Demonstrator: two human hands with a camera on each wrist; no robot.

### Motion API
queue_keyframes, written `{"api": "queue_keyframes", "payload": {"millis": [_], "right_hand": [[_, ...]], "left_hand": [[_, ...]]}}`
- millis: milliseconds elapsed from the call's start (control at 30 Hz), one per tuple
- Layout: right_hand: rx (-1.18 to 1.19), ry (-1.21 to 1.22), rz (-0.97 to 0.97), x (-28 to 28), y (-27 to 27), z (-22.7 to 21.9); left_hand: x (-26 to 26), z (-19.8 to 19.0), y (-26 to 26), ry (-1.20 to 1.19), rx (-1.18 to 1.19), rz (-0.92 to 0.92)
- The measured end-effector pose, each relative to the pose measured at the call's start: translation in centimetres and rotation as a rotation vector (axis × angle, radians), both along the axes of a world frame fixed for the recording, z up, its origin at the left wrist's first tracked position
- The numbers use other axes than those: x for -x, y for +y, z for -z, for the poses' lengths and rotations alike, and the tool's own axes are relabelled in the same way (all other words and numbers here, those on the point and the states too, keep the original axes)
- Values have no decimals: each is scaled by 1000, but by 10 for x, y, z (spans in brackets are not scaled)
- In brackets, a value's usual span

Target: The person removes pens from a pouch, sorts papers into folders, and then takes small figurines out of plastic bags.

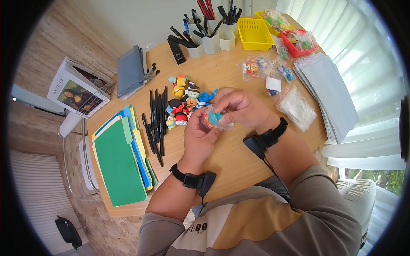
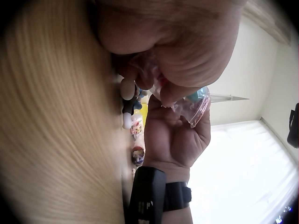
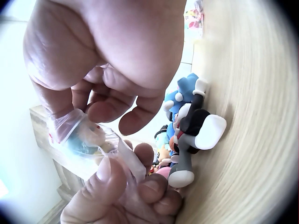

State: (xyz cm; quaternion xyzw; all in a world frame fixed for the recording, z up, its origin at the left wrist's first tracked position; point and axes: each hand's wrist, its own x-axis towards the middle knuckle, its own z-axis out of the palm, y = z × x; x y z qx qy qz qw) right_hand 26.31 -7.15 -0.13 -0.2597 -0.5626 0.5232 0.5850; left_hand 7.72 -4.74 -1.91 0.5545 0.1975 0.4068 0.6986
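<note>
Both hands meet over the table, holding a small clear plastic bag (image 3: 128, 161) with a toy figure (image 1: 215, 118) in it; teal shows through the plastic. My left hand (image 1: 200, 138) pinches the bag between thumb and fingers, as the right wrist view shows from close by. From the other side, my right hand (image 1: 245, 109) grips the bag by the figure's teal part, fingers bent. Much of the figure is hidden by fingers and creased plastic. Just beyond the hands lies a pile of colourful toy figures (image 1: 192, 96), including a grey, black and white one (image 3: 189, 140).
Black pens (image 1: 158, 113) and a stack of folders (image 1: 121, 160) lie to the left. On the right are clear bags (image 1: 297, 109), bagged figures (image 1: 252, 68) and a paper stack (image 1: 329, 94). Pen holders (image 1: 210, 44), a yellow basket (image 1: 255, 36) and a red basket (image 1: 304, 52) stand behind.
</note>
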Motion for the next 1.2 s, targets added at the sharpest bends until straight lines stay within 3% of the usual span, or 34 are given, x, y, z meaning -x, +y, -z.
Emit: {"api": "queue_keyframes", "payload": {"millis": [167,233,567,1067,1200], "right_hand": [[15,-107,55,3,0,-1],[87,77,0,7,-1,-1],[130,171,-112,6,-4,-2],[138,134,-120,7,-5,-6],[55,8,-42,6,-3,-5]], "left_hand": [[1,-4,-1,34,24,9],[1,-2,0,32,22,15],[1,-1,0,36,24,58],[2,1,1,47,7,39],[2,-1,1,64,31,30]]}}
